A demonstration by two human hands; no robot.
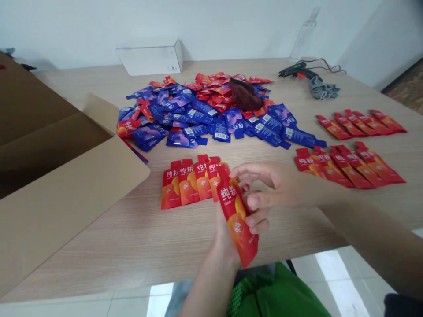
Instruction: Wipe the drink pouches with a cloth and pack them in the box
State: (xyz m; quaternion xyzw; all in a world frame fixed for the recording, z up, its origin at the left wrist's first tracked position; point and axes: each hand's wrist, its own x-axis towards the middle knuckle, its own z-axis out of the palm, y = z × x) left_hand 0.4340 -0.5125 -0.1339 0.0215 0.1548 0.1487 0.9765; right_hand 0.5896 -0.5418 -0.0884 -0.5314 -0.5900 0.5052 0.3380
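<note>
A red and orange pouch (236, 215) is tilted in my left hand (226, 242), which holds it from behind with fingertips curled round its right edge. Much of that hand is hidden by the pouch. My right hand (272, 182) reaches in from the right, thumb and fingers apart, with its fingertips by the pouch's upper right edge. Whether they touch it, I cannot tell. Just behind, a short overlapping row of red pouches (188, 182) lies on the table. Two more rows, the near red pouches (350, 167) and the far red pouches (360, 124), lie to the right.
A large open cardboard box (76, 193) takes up the left side. Across the middle spreads a heap of blue pouches (198, 115) and red ones, topped by a dark red cloth (244, 94). Behind are a white box (150, 59), a glue gun (299, 70) and a grey cloth (324, 89).
</note>
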